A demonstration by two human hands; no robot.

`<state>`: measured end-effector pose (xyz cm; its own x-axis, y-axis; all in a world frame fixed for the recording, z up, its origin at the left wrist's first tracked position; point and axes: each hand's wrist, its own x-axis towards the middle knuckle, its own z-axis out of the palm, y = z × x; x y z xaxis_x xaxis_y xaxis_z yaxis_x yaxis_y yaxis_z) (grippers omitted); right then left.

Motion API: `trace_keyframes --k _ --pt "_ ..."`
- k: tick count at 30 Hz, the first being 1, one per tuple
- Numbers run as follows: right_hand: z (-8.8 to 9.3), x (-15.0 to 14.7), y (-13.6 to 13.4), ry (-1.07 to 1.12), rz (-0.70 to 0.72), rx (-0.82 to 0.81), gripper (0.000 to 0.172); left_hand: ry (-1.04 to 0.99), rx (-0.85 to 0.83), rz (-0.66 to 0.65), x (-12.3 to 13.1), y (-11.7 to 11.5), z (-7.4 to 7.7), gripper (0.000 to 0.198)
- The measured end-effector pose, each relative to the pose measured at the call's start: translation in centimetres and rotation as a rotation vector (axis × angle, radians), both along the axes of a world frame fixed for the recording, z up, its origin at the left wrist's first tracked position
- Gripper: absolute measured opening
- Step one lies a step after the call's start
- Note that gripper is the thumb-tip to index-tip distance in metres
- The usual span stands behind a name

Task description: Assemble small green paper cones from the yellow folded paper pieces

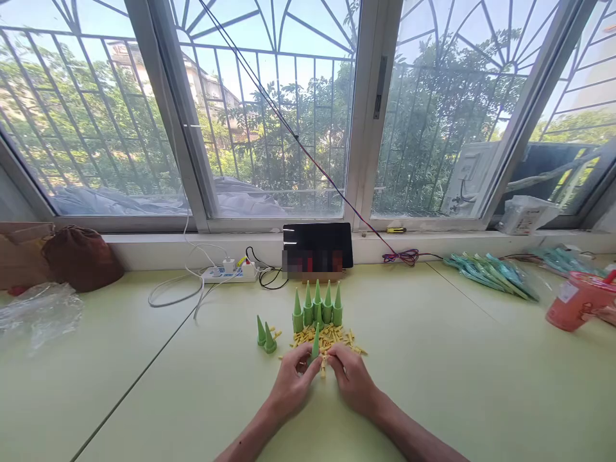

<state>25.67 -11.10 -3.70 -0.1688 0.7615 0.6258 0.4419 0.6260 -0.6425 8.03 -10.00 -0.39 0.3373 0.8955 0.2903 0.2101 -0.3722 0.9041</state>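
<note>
Both my hands meet on the pale green table [433, 372], just in front of a heap of small yellow pieces [332, 337]. My left hand [293, 378] pinches a green cone [316, 343] that stands up between the hands. My right hand [350, 375] is closed, its fingertips on a small yellow piece [323, 367] under the cone. Behind the heap a row of several upright green cones [317, 307] stands side by side. Two more green cones [265, 335] stand to the left of the heap.
A dark tablet [317, 244] leans against the window sill behind the cones, with a white power strip [230, 273] and cables to its left. Teal packets [491, 273] and a red drink cup [577, 300] lie at the right; a brown pouch [81, 258] and clear plastic [38, 313] at the left.
</note>
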Motion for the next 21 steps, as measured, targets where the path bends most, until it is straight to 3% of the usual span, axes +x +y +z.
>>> trace_keyframes --k 21 --pt "0.1 -0.14 0.03 -0.037 -0.03 -0.016 0.042 0.004 0.017 0.026 0.13 -0.01 0.06 0.034"
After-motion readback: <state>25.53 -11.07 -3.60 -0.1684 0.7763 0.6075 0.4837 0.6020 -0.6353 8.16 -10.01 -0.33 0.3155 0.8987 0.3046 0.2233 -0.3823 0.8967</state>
